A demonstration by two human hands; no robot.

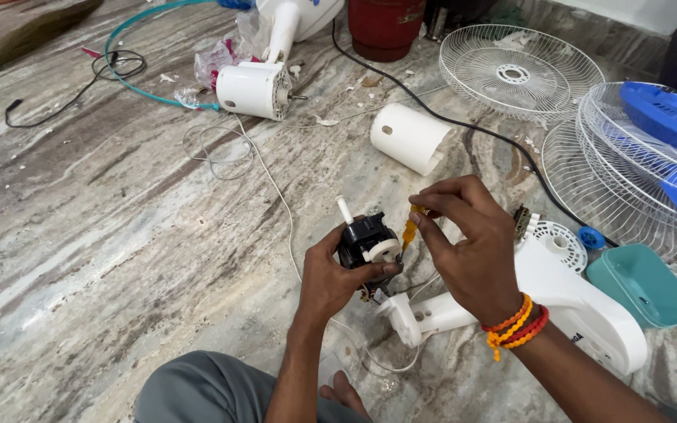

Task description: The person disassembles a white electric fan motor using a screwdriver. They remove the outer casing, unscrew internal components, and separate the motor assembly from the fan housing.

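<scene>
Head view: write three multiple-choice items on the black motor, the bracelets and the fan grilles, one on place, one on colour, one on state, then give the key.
1. Where is the black motor?
A. in the left hand
B. inside the teal tray
C. on the fan grille

2. What colour are the bracelets on the right wrist?
A. blue and white
B. orange, yellow and red
C. green

3. What state are the fan grilles in?
A. mounted on a fan
B. lying detached on the floor
C. held in a hand

Key: 1 A, its fingers wrap the motor; 2 B, those colours show beside the right hand; 3 B, they lie flat and loose.
</scene>
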